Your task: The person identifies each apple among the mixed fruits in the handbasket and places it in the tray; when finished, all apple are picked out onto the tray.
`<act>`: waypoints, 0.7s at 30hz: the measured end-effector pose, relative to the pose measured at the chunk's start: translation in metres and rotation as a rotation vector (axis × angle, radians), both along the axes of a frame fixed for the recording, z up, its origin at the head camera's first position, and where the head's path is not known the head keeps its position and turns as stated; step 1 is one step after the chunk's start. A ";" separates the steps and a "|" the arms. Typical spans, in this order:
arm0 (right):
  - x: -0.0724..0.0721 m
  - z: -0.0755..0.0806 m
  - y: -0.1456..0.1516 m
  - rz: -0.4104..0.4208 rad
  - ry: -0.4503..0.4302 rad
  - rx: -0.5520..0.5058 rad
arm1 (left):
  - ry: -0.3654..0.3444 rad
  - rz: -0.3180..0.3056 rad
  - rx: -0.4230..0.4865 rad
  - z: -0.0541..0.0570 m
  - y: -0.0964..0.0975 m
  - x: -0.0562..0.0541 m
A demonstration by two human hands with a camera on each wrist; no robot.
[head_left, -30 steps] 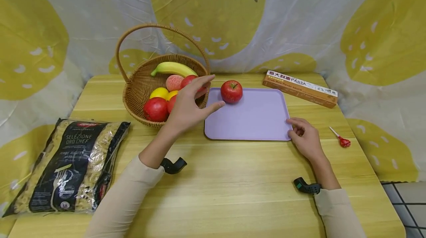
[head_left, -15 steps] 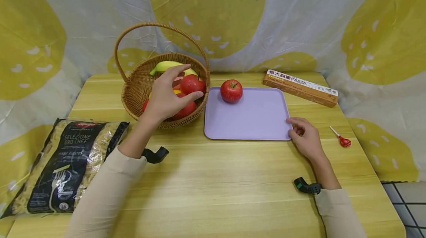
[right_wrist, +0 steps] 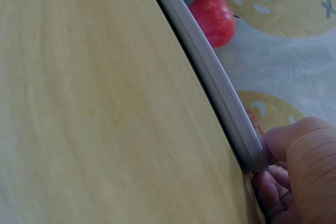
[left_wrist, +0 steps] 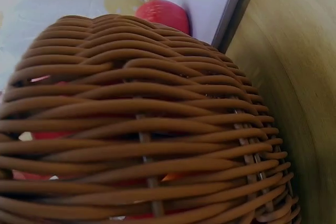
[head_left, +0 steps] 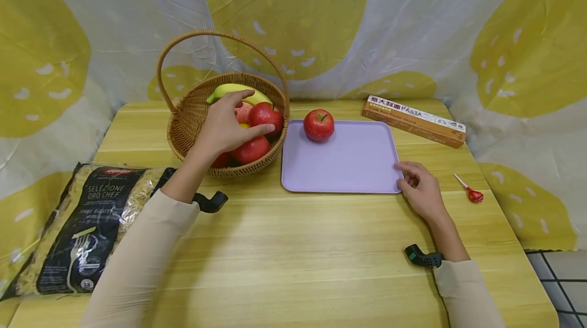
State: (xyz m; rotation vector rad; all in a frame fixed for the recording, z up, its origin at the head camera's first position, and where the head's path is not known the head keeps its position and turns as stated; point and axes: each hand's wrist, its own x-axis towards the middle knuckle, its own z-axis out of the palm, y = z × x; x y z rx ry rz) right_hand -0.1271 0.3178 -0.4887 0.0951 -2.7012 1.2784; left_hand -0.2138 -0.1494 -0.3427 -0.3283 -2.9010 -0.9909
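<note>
My left hand [head_left: 223, 125] reaches over the wicker basket [head_left: 183, 123], its thumb and fingers spread apart. In the head view the thumb tip overlaps a red apple [head_left: 265, 116] in the basket; whether it touches cannot be told. A banana [head_left: 240, 92], a pinkish round fruit [head_left: 243, 112] and another red apple [head_left: 251, 149] lie around it, partly hidden by the hand. My right hand [head_left: 421, 190] pinches the right edge of the lilac tray [head_left: 348, 165] between thumb and fingers. One red apple [head_left: 319, 125] sits at the tray's back left.
A bag of pasta [head_left: 87, 221] lies on the left of the wooden table [head_left: 312, 262]. Behind the tray is a pasta box [head_left: 414, 121]. A red lollipop [head_left: 474, 195] lies right of my right hand. A fruit-print cloth hangs behind the table.
My left hand has moved left from beside the tray to over the basket, lowering slightly toward the fruit. My right hand and the tray have stayed put.
</note>
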 end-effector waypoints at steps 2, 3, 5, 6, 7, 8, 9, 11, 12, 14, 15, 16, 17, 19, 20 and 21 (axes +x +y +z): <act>0.000 0.000 0.000 -0.003 -0.005 -0.001 | -0.015 0.006 -0.009 0.000 0.001 -0.002; 0.000 0.000 0.000 -0.005 -0.006 0.003 | -0.022 0.010 -0.013 0.000 0.001 -0.003; -0.001 -0.001 0.001 -0.008 -0.006 0.009 | -0.036 0.011 -0.020 0.001 0.003 -0.005; -0.001 -0.001 0.002 -0.007 -0.004 0.011 | -0.043 0.010 -0.022 0.001 0.004 -0.007; -0.001 -0.002 0.002 -0.006 -0.001 0.014 | -0.051 0.009 -0.024 0.002 0.005 -0.008; -0.001 -0.002 0.003 -0.003 0.003 0.019 | -0.060 0.007 -0.027 0.002 0.006 -0.009; -0.001 -0.002 0.003 -0.002 0.006 0.017 | -0.071 0.005 -0.030 0.003 0.007 -0.010; -0.001 -0.001 0.002 0.003 0.009 0.009 | -0.094 0.002 -0.035 0.003 0.008 -0.013; -0.001 -0.001 0.002 0.004 0.010 0.007 | -0.103 0.002 -0.037 0.003 0.009 -0.014; 0.000 0.000 0.001 0.004 0.010 0.003 | -0.118 0.001 -0.034 0.001 0.010 -0.016; 0.000 0.000 0.001 0.004 0.010 0.002 | -0.126 0.002 -0.033 0.000 0.010 -0.017; 0.000 -0.001 0.001 0.004 0.008 0.002 | -0.132 0.004 -0.032 -0.001 0.010 -0.019; -0.001 -0.001 0.001 0.003 0.007 0.004 | -0.139 0.005 -0.029 -0.002 0.010 -0.020; -0.001 -0.002 0.002 0.003 0.007 0.008 | -0.150 0.004 -0.022 -0.004 0.010 -0.023; -0.001 -0.002 0.002 0.002 0.006 0.009 | -0.157 0.006 -0.019 -0.005 0.010 -0.024; -0.001 -0.002 0.002 0.003 0.005 0.011 | -0.161 0.006 -0.015 -0.006 0.009 -0.025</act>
